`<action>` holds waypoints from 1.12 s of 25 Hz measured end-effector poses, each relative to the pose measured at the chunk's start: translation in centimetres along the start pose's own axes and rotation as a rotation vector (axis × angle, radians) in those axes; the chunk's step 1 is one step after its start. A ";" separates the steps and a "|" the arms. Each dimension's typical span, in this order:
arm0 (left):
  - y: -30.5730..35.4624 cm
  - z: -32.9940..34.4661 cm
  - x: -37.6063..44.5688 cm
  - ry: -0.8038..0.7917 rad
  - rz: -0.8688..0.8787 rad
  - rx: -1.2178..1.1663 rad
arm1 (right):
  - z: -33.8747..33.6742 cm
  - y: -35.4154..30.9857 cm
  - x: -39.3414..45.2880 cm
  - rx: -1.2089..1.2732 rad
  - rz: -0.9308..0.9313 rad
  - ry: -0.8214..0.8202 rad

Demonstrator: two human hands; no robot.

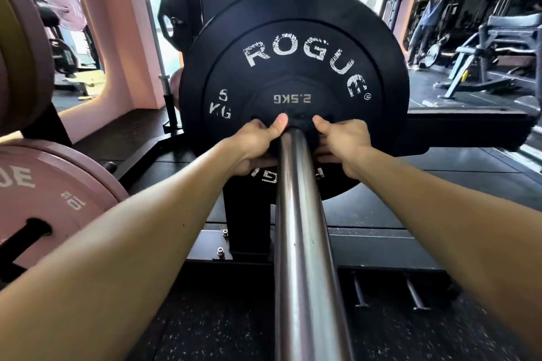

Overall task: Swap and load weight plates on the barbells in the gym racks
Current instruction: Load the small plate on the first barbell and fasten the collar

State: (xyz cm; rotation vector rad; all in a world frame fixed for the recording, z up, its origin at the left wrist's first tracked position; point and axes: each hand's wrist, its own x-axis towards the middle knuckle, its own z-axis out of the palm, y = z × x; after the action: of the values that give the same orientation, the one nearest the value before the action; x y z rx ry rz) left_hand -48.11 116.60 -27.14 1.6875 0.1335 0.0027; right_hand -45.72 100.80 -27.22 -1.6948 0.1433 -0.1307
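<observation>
With both hands, left and right, fingers pinching the small plate, slide it squarely along the sleeve, pressure even.

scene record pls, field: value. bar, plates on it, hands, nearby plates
bar: steel barbell sleeve, end toward the camera
large plate: black ROGUE 5 KG plate, on the sleeve
small plate: black 2.5KG plate, in front of the 5 KG, label upside down
left hand: grips small plate left of the sleeve
right hand: grips small plate right of the sleeve
nearby: pink 10 kg plate, lower left
</observation>
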 end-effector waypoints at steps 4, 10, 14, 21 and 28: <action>0.7 -0.2 -0.4 -0.008 -0.028 -0.042 | -0.1 -1.1 -0.2 -0.060 0.039 0.000; 0.9 0.4 -1.0 0.018 -0.029 -0.070 | 1.1 -4.9 -2.3 -0.762 -0.367 0.220; 0.8 0.5 -0.9 0.025 -0.030 -0.094 | 0.7 -4.6 -3.0 -0.920 -0.572 -0.026; 0.7 0.1 -0.8 -0.004 -0.014 -0.047 | 1.4 -5.1 -2.5 -1.214 -0.735 -0.210; 2.9 1.4 -1.1 -0.062 -0.082 0.091 | -0.1 -1.2 -2.1 -0.050 -0.064 -0.085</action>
State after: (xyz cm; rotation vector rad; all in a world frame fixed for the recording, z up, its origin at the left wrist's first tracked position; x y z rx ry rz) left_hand -48.81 114.74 -24.36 1.7693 0.1581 -0.1188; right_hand -47.78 101.22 -25.99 -1.7524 0.0291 -0.1031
